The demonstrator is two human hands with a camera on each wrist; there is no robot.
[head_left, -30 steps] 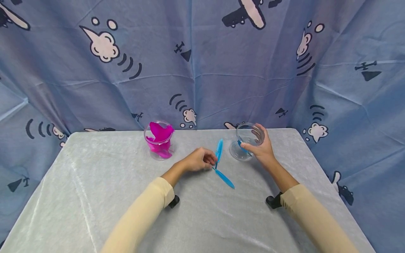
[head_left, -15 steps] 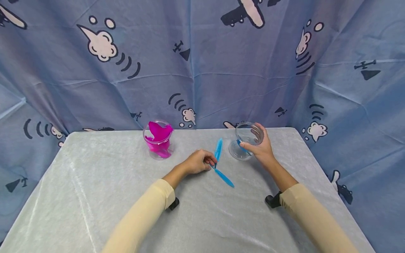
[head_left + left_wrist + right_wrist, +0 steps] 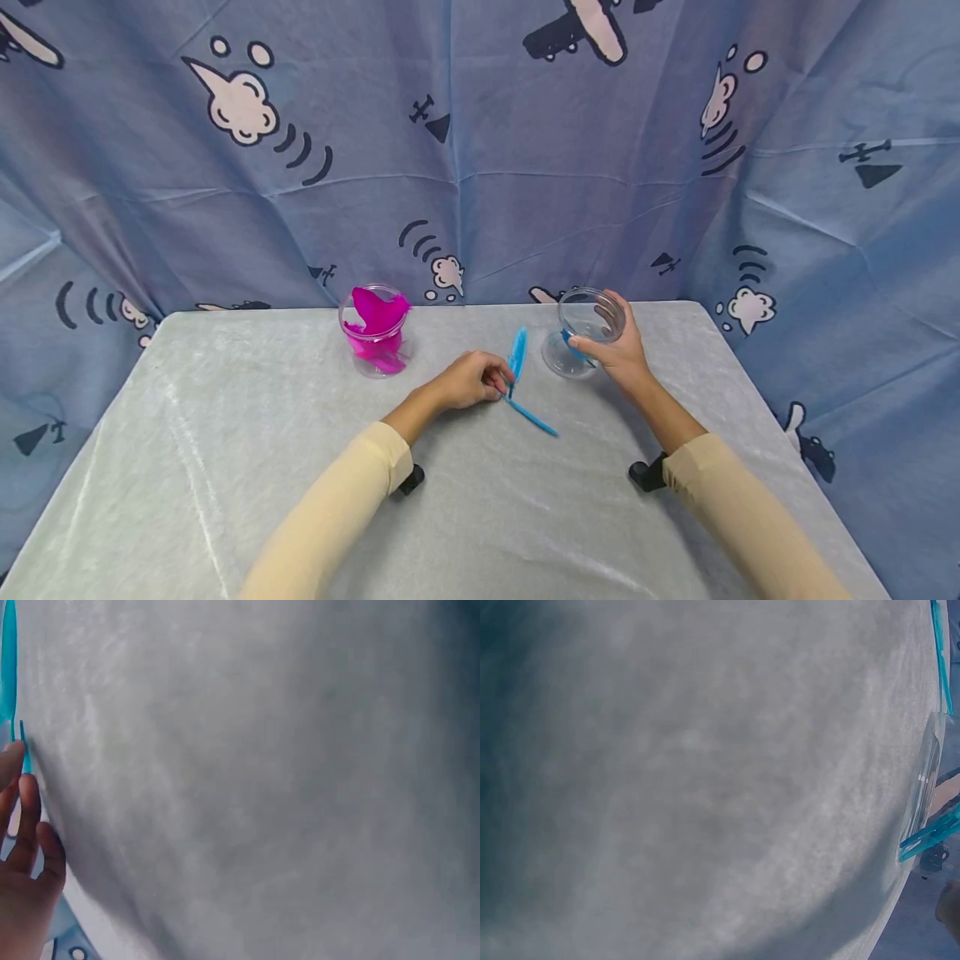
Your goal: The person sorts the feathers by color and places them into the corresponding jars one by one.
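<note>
My left hand (image 3: 472,380) pinches the thin quill of a light blue feather (image 3: 534,417), whose vane points to the right and lies nearly edge-on in the head view. A second blue feather (image 3: 518,353) lies just beyond the fingertips, its quill end close to the first one. In the left wrist view, the left hand (image 3: 30,847) is at the left edge with a blue feather (image 3: 8,660) above it. My right hand (image 3: 619,347) grips a clear plastic jar (image 3: 590,317) from its right side. Inside this jar lies another blue feather (image 3: 576,347), partly hidden by the thumb.
A second clear jar (image 3: 360,363) at the back left holds bright magenta feathers (image 3: 378,315). The pale cloth-covered table (image 3: 262,458) ends at a patterned blue curtain (image 3: 495,150). A dark device (image 3: 648,476) sits under the right wrist.
The pinched feather has turned from showing its broad side to nearly edge-on. The left hand has barely shifted, and the right hand stays on the jar.
</note>
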